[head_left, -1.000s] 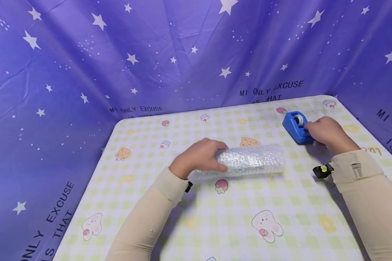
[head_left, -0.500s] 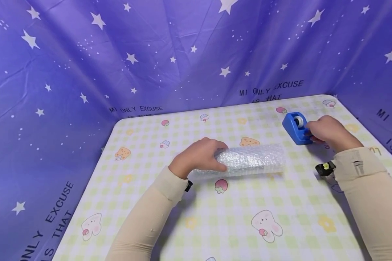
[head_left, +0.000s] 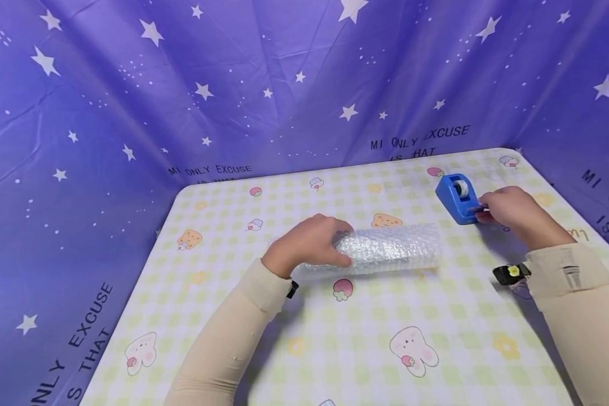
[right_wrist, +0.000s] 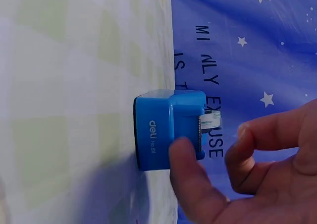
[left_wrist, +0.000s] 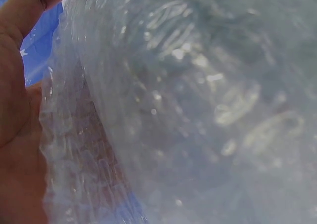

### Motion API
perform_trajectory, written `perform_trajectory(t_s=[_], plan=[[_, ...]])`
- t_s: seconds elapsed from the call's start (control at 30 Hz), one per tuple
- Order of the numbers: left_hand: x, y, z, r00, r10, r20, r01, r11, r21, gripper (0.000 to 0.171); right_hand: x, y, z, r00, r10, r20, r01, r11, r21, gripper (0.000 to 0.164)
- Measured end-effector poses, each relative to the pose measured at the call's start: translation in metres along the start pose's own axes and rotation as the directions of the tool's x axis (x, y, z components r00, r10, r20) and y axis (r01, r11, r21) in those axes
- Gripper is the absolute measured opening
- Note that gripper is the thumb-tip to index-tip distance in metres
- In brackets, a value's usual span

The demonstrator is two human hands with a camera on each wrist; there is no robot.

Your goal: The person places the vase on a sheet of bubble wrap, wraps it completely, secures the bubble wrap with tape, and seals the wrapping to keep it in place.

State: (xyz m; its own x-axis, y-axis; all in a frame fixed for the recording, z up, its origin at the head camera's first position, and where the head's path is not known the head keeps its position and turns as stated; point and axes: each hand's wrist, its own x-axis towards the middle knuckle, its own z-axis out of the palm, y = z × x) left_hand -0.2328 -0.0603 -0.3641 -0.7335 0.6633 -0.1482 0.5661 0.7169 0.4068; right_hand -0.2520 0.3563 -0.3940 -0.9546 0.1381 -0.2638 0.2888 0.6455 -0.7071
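Observation:
A roll of clear bubble wrap (head_left: pixel 391 248) lies across the middle of the table, filling most of the left wrist view. My left hand (head_left: pixel 312 242) grips its left end from above, thumb on the near side and fingers over the far side. A blue tape dispenser (head_left: pixel 455 200) with a white tape roll stands at the back right. My right hand (head_left: pixel 510 214) is at its front end. In the right wrist view, a short tape end (right_wrist: pixel 211 120) sticks out at the cutter. One digit overlaps the dispenser's front there, and a gap separates it from a bent finger.
A checked cloth with cartoon prints covers the table (head_left: pixel 355 349). Purple star-patterned curtains (head_left: pixel 264 84) hang behind it and along both sides. A black wrist camera (head_left: pixel 510 274) sits at the right cuff.
My right hand has shifted slightly toward me and right, and the dispenser appears almost in place. The left hand and the bubble wrap roll have not visibly moved.

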Motion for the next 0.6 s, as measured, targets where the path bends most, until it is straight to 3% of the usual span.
perform_trajectory(t_s=[0.1,0.27,0.6], plan=[[0.000,0.001,0.000,1.000,0.005,-0.002,-0.005,1.000,0.001,0.061,-0.005,0.003,0.003,1.000,-0.015,0.019,0.013,0.996,0.085,0.057],[-0.001,-0.001,0.000,1.000,0.006,-0.001,-0.006,1.000,-0.002,0.061,-0.011,0.010,0.011,0.999,-0.010,0.040,0.006,0.993,0.114,0.054],[0.001,-0.003,0.001,1.000,0.008,-0.003,-0.008,1.000,-0.017,0.062,-0.013,0.022,0.027,0.999,-0.012,-0.053,0.020,0.988,0.152,0.052]])
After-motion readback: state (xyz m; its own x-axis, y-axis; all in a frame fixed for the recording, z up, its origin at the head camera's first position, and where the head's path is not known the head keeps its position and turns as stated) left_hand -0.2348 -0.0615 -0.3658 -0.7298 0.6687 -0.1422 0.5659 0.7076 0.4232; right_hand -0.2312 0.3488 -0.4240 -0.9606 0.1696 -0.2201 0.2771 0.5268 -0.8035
